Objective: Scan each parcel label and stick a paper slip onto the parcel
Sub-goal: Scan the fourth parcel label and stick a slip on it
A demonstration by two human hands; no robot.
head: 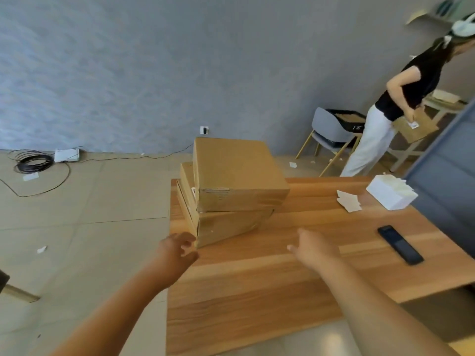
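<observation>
Both arms are reaching forward over the near edge of the wooden worktop (257,291). The left hand (180,249) is hovering with its fingers loosely curled and holding nothing, right at the near corner of the bottom of a stack of cardboard boxes (226,227); whether it is touching that corner cannot be told. The right hand (312,246) is hanging released over bare wood, fingers relaxed and spread, well apart from the stack and holding nothing.

To the right of the right hand a black handheld device (399,244) is lying flat on the worktop. Just beyond the left hand the stack is rising, with the top box (239,173) sitting skewed on those below, and a small white label (194,192) is showing on the stack's left side.

Farther off, beyond the right hand, loose paper slips (349,201) are lying beside a white box of slips (390,194). Past the worktop, another person (401,98) is standing bent over and holding a cardboard parcel (416,127), next to a grey chair (331,132). Far to the left, a coiled black cable (32,161) is lying on the floor.
</observation>
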